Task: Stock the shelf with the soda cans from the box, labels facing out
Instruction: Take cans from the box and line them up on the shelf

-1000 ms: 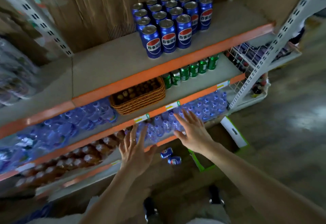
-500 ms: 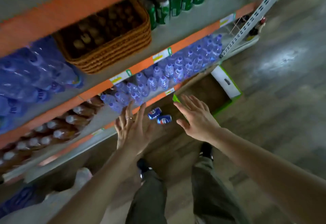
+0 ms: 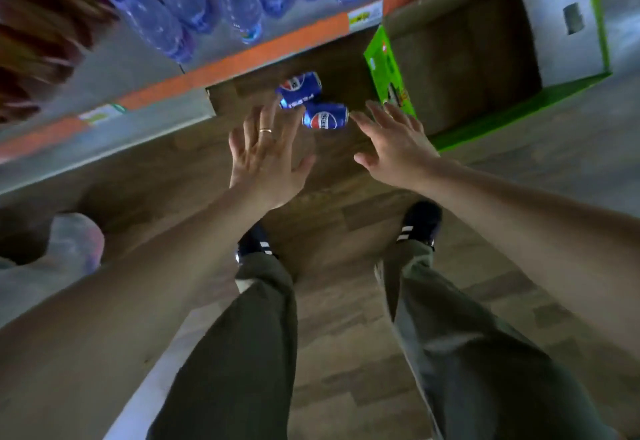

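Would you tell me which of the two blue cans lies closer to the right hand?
The nearer can, beside the right hand; the other can lies farther back.

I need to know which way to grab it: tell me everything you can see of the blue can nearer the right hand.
The can is blue and glossy, metal by its look, with a round red, white and blue logo facing up. It lies on its side in the box, its ends pointing left and right, touching the other can. Neither hand touches it; the right hand hovers open beside it.
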